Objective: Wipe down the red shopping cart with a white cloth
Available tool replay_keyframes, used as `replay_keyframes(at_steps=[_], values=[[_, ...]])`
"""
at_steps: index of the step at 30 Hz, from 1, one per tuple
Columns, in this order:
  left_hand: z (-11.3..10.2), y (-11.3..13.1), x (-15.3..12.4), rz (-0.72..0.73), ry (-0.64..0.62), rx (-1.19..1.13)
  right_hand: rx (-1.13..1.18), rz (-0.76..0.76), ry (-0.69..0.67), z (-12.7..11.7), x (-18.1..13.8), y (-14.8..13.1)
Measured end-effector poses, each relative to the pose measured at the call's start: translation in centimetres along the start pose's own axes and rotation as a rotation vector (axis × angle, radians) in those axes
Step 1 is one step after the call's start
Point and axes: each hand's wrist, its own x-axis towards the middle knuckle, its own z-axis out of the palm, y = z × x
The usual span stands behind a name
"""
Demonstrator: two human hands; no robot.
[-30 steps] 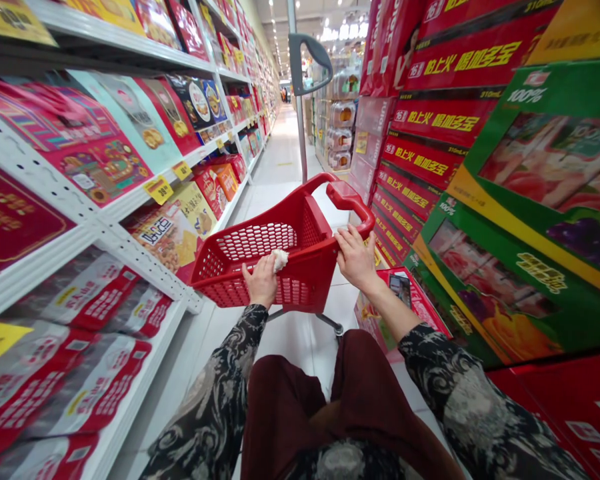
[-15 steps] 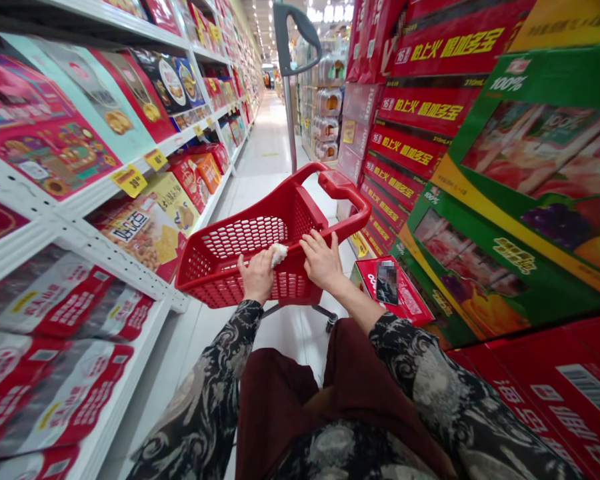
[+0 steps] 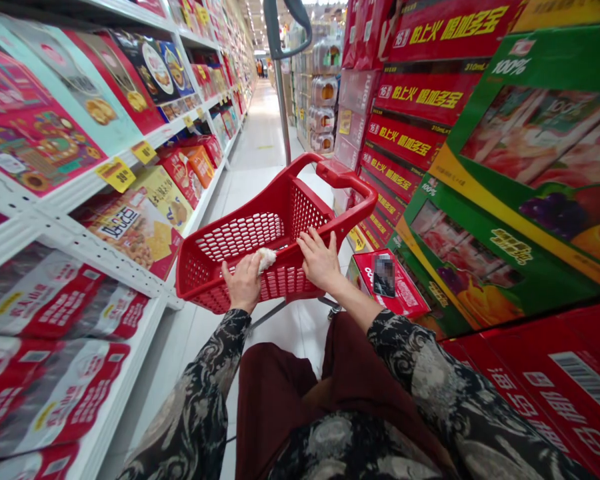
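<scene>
A red plastic shopping cart (image 3: 300, 283) with perforated basket walls stands right in front of me, turned sideways. Its basket holds nothing that I can see. At the near rim, my left hand (image 3: 245, 283) is closed on a crumpled white cloth (image 3: 267, 259), which presses against the rim. To the right, the fingers of my right hand (image 3: 321, 260) hook over the same rim, close to the handle end, and grip it. The red cart handle (image 3: 353, 183) rises beyond my right hand.
White shelves (image 3: 145, 283) with boxed snacks line the left. Stacked red drink cartons (image 3: 420, 100) and green juice boxes (image 3: 480, 247) crowd the right. A red box with a phone-like dark item (image 3: 384, 275) on it sits low beside the cart. A grey pole (image 3: 283, 107) rises behind the cart.
My left hand has slid left along the near rim with the white cloth. My right hand keeps its place on the rim. The view has shifted slightly.
</scene>
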Motion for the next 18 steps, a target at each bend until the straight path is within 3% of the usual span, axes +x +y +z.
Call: replay_keyframes(at_steps=[5, 13, 15, 18], values=[[-0.9, -2.7, -1.8, -0.062, 0.025, 0.041, -0.005, 0.053, 0.007, -0.1, 0.0, 0.6], [0.0, 0.9, -0.7, -0.072, -0.019, -0.018, 0.011, -0.001, -0.050, 1.2, 1.1, -0.9], [-0.2, 0.1, -0.9, -0.088, -0.005, -0.004, 0.012, -0.007, -0.063, 1.4, 1.0, -0.6], [-1.2, -3.0, -2.3, -0.143, 0.052, 0.045, 0.024, -0.012, -0.066, 1.4, 0.9, -0.1]])
